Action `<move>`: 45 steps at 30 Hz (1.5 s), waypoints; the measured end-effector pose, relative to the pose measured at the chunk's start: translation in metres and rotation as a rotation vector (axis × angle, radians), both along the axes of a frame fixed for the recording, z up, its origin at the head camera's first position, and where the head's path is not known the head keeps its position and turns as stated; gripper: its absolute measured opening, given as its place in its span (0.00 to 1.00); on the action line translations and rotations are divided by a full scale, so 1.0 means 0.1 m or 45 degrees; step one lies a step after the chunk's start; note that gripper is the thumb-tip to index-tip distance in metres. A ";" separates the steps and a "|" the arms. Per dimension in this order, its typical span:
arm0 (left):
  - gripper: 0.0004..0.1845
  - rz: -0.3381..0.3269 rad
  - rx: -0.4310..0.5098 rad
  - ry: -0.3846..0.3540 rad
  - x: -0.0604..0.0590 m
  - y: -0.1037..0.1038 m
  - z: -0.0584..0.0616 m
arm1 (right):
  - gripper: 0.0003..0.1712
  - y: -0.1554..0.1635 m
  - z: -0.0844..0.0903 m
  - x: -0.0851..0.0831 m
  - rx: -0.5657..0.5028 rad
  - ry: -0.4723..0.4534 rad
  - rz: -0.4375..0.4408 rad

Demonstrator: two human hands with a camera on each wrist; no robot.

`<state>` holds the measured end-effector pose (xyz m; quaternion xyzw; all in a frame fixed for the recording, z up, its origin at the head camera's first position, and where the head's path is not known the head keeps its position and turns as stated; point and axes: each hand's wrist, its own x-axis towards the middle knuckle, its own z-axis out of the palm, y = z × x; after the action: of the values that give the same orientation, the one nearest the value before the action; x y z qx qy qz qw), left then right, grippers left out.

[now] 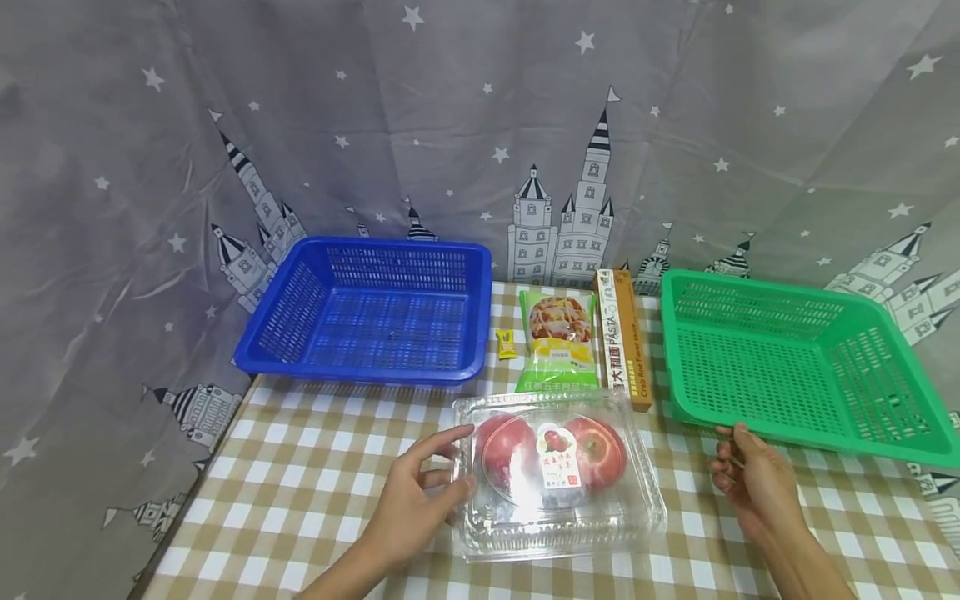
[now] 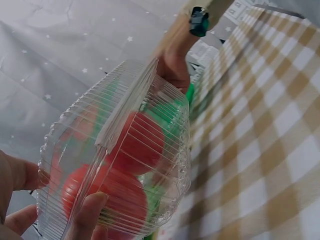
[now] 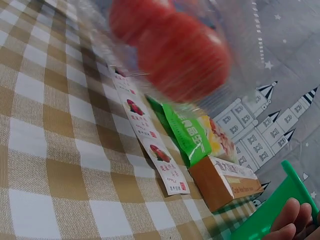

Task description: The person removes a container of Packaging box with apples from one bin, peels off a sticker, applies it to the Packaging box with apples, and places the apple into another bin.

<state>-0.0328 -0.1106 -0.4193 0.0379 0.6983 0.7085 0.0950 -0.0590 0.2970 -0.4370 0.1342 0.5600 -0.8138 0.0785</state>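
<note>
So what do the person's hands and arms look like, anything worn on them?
Both are bare: the left hand and right hand show no gloves, rings or sleeves in the head view. In the left wrist view, a dark green device sits on the right forearm.

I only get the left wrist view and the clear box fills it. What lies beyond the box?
Observer: A green snack bag and a pasta box lie side by side behind the clear box.
Operator: Any baskets?
Observer: A blue basket at far left, a green basket at right.
Operator: And the right hand?
Observer: The right hand has its fingers at the green basket's near rim.
</note>
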 end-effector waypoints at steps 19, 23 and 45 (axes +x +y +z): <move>0.30 0.034 0.070 0.130 -0.65 0.41 0.32 | 0.19 0.03 -0.02 0.04 0.019 0.003 -0.052; 0.30 -0.001 0.096 0.112 -0.74 0.58 0.49 | 0.17 0.04 -0.03 0.04 0.032 0.004 -0.044; 0.31 -0.050 0.067 0.184 -1.22 1.37 0.52 | 0.17 -0.01 -0.04 -0.06 0.054 -0.067 -0.141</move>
<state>-0.1544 0.0260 -0.3676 0.1049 0.6835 0.7200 0.0573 -0.0647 0.2955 -0.4408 0.1880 0.5666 -0.8009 0.0453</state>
